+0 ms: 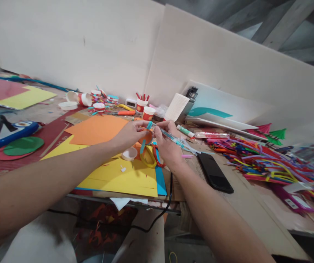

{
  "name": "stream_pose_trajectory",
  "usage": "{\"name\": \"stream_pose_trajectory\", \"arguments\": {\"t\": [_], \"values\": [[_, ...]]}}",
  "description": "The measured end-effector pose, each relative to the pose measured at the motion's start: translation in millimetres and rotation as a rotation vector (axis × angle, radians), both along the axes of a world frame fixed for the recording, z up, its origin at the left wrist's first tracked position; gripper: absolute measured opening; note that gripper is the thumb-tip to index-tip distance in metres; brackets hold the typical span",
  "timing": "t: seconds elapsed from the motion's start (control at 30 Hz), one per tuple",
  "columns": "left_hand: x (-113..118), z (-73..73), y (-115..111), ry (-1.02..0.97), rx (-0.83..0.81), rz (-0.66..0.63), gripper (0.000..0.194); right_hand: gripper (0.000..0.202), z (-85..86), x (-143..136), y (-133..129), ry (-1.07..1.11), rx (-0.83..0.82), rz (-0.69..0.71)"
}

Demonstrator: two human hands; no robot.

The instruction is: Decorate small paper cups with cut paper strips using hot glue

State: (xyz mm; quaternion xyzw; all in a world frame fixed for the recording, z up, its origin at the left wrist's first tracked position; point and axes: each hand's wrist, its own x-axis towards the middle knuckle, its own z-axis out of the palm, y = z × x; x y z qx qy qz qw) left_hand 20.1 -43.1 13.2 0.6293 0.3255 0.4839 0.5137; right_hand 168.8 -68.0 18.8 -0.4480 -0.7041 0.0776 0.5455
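My left hand (131, 135) is closed on a small orange round piece (146, 136) with blue strips on it. Close beside it, my right hand (169, 144) has its fingers wrapped round a clear and light-blue pen-like stick (173, 139), whose upper end reaches the blue strip. Below the hands lie scissors with yellow handles (149, 162) and a small white cup or lid (129, 154), over yellow paper (118, 177). Orange paper sheets (96, 129) lie left of my left hand.
A black phone (214, 173) and many coloured pipe cleaners (263, 157) lie to the right. Paper cups (148, 113), a glue stick (185, 130) and a bottle (191, 96) are behind. A black cable (170, 197) hangs over the table's front edge. A blue-based device (22, 129) stands left.
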Motion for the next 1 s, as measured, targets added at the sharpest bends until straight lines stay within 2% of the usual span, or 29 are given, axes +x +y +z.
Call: {"name": "stream_pose_trajectory", "arguments": {"t": [0.47, 0.6, 0.7, 0.83, 0.9, 1.0], "values": [[-1, -1.1, 1, 0.0, 0.002, 0.001, 0.032, 0.007, 0.2, -1, -1, -0.013, 0.004, -0.02], [-3, -1.5, 3, 0.004, 0.048, -0.016, 0.032, 0.008, -1.5, -1, -1, -0.004, 0.006, 0.013], [-4, 1.1, 2, 0.058, 0.041, 0.038, 0.032, 0.007, 3.0, 1, -2, 0.02, 0.047, 0.011], [-6, 4.1, 2, 0.127, -0.013, 0.125, 0.03, 0.005, 15.7, 17, 2, 0.031, 0.102, -0.045], [-8, 3.7, 4, 0.129, -0.033, 0.134, 0.03, 0.008, 18.6, 33, 6, -0.016, 0.114, -0.119], [-12, 2.0, 8, 0.092, -0.05, 0.151, 0.028, 0.012, 16.1, 60, 11, -0.186, 0.005, -0.204]]}}
